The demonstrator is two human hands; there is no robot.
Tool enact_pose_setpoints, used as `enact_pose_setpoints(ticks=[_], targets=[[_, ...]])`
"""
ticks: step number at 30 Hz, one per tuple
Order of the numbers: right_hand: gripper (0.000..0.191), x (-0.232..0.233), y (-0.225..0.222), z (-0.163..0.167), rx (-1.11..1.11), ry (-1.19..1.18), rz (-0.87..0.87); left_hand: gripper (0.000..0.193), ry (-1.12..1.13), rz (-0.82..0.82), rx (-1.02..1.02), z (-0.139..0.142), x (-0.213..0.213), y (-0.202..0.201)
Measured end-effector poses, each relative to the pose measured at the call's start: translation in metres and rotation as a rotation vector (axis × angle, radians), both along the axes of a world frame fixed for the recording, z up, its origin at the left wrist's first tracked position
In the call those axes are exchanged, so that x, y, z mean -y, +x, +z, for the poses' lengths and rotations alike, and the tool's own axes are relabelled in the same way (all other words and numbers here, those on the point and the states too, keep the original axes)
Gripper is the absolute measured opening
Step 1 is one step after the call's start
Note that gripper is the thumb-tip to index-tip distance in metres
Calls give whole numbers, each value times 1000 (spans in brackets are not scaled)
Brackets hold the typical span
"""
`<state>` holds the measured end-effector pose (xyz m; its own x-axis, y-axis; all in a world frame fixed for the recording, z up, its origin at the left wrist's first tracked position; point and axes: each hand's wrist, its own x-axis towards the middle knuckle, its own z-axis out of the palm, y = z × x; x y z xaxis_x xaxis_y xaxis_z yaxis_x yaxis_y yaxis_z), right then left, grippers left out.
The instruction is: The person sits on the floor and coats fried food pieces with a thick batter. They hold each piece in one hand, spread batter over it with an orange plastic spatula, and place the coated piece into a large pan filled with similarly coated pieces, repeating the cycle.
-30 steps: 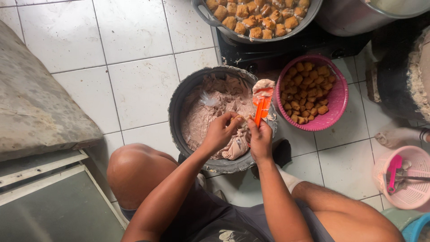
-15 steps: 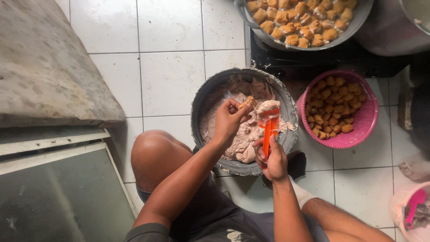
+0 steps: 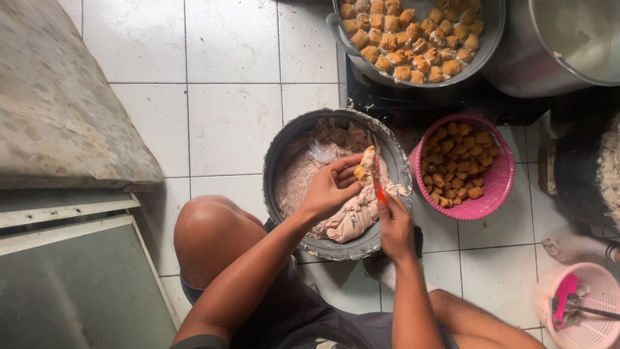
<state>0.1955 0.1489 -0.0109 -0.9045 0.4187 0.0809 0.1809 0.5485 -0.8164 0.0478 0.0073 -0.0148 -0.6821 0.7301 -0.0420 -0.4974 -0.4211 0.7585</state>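
Tofu puff (image 3: 365, 169) sits pinched in the left hand (image 3: 328, 191), held just above the grey basin (image 3: 276, 161) of pale paste (image 3: 303, 174), so the step in hand looks like filling: the puff is being stuffed with paste off an orange tool (image 3: 380, 192). Nearest the camera, a bare knee (image 3: 210, 236) is bent up on the left, both forearms reaching forward over the basin's near rim. The left hand's fingers are closed on the puff, thumb and fingertips round it. The right hand (image 3: 395, 226) is clamped on the orange tool, whose tip meets the puff; whether it is a small spatula or a knife is hard to tell. The hands are close together, almost touching at the puff. The next move probably calls for a steady left grip while the tool presses paste in, without tearing the skin. Just right of the basin, a pink basket (image 3: 500, 187) holds plain puffs. Farther off, on a dark stove (image 3: 420, 103), a metal pan (image 3: 484, 45) is packed with more, and a large pot (image 3: 536, 61) stands beside it.
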Motion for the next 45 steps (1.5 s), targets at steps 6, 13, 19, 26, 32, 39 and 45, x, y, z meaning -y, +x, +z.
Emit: enact_pose_setpoints(ticks=[6,13,19,26,32,39,45], targets=[[31,-20,8,37,-42,290,-102,61,-13,-99,-68,-9,4,-7],[29,-18,14,56,-155,463,-127,44,-171,19,-179,4,0,-2],[29,-15,9,75,-73,403,-138,29,-293,262,-463,25,12,-14],[32,17,7,83,-71,155,-56,27,-334,337,-758,36,18,-15],[35,-8,14,3,205,47,-89,28,-110,245,-316,20,20,-17],[31,-43,44,-91,662,235,-65,31,-61,38,-139,8,17,-9],[36,-34,15,-38,242,-157,-20,30,-190,74,-448,0,-6,11]])
